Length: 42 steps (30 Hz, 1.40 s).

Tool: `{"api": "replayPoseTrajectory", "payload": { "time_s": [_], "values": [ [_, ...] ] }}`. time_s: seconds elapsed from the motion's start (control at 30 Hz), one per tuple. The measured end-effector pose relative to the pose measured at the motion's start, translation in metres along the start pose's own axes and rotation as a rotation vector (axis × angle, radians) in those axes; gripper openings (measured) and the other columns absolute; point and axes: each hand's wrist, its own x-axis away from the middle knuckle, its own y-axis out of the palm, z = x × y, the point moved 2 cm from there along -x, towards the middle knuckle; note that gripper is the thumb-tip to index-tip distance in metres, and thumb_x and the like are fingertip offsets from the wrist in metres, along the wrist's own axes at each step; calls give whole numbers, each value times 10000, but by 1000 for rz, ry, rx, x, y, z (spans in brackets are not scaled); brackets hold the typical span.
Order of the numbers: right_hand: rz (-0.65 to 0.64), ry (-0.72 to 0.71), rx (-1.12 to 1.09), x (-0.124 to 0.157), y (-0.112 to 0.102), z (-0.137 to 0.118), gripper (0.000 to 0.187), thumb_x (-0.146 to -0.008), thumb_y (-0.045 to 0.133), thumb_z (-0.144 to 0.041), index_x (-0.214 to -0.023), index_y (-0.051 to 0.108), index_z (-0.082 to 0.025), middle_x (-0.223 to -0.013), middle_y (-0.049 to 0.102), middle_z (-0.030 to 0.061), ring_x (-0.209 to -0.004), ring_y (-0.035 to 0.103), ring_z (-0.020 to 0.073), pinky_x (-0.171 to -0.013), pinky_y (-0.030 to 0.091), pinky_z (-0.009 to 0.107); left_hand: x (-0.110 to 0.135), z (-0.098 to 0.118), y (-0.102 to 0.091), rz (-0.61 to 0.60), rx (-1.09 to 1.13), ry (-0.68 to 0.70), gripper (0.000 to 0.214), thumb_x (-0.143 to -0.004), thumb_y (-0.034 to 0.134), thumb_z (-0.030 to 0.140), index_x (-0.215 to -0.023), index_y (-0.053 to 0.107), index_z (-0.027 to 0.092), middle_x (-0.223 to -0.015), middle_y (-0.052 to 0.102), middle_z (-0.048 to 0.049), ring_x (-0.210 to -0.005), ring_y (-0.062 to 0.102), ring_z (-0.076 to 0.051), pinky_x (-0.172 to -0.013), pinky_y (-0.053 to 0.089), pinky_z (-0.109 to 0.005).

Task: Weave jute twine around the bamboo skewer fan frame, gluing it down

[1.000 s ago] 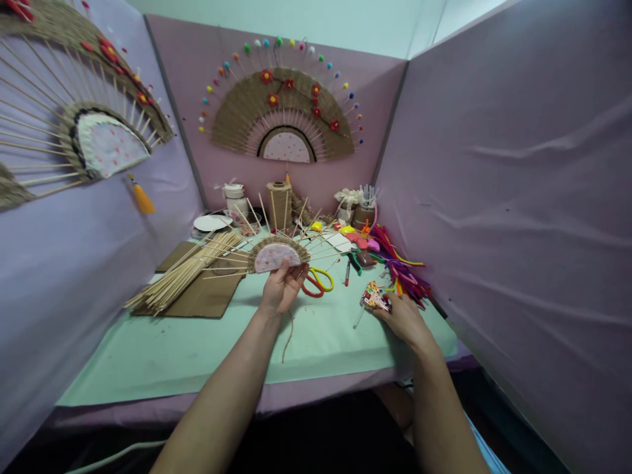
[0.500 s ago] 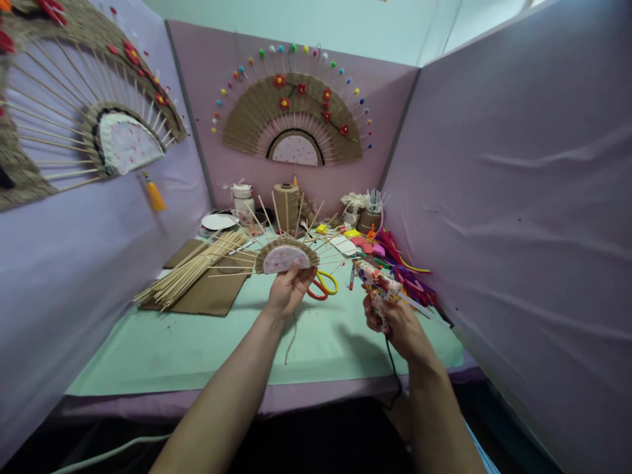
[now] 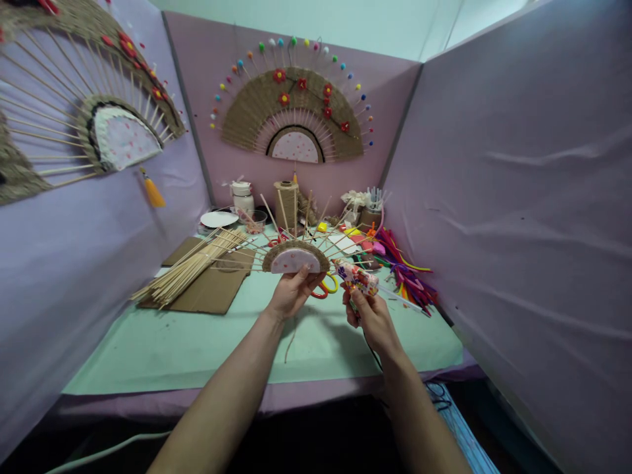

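Observation:
My left hand [image 3: 295, 293] grips a half-round fan base [image 3: 296, 261] by its lower edge, above the table. The base has a pale patterned centre, a twine-wrapped rim and thin wooden sticks fanning out from it. My right hand [image 3: 368, 316] is wrapped round the handle of a flower-patterned hot glue gun [image 3: 358, 276]. Its nozzle points left, close to the right end of the rim; whether it touches cannot be made out. A glue stick juts from the gun's back. Scissors [image 3: 332, 283] with red and yellow handles lie behind the left hand, partly hidden.
A bundle of wooden sticks [image 3: 192, 266] lies on brown cardboard [image 3: 217, 299] at left. Behind stand a twine roll [image 3: 285, 205] and a white jar [image 3: 242, 197]. Coloured pipe cleaners [image 3: 405, 263] lie at right. A finished fan [image 3: 247, 118] hangs on the back panel, another on the left.
My right hand has brought the glue gun left, up to the right end of the fan base. My left hand has shifted the fan base slightly to the right.

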Motion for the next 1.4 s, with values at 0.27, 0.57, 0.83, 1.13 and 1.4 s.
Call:
{"api": "replayPoseTrajectory", "payload": {
  "time_s": [0.27,0.57,0.83,1.13,1.4],
  "values": [
    [-18,37,59,2,3,-4,466,-840,553,-631,-770,567,-170,-518,482,-37,-439,416,87,-425,318,226,0,0,1,-18,-25,13,267,-739,776,186,-978,665,139,-1030,734,-97,-1009,680,-223,-1057,439,-474],
    [-29,34,51,3,3,-1,468,-840,547,-635,-810,580,-169,-569,510,-26,-447,418,89,-420,321,231,-1,-1,-2,4,-10,13,239,-739,775,175,-948,667,132,-972,744,-88,-963,694,-212,-1049,447,-456],
    [-16,22,108,4,6,1,484,-857,498,-652,-779,568,-179,-525,488,-29,-449,411,98,-432,331,234,2,1,3,13,23,5,215,-744,760,146,-940,669,144,-944,751,-76,-960,699,-211,-1069,428,-470],
    [-28,-21,166,6,10,0,497,-887,442,-652,-779,549,-178,-497,470,-36,-445,406,97,-455,318,238,3,1,1,-4,44,13,232,-697,806,161,-888,679,128,-933,750,-88,-963,699,-220,-1071,432,-467],
    [-21,-24,152,5,10,1,503,-872,453,-667,-762,537,-184,-508,458,-37,-450,398,99,-451,316,239,1,-2,-3,-10,43,-8,260,-720,789,160,-955,678,143,-965,750,-83,-1007,691,-229,-1077,428,-474]
  ]
}}
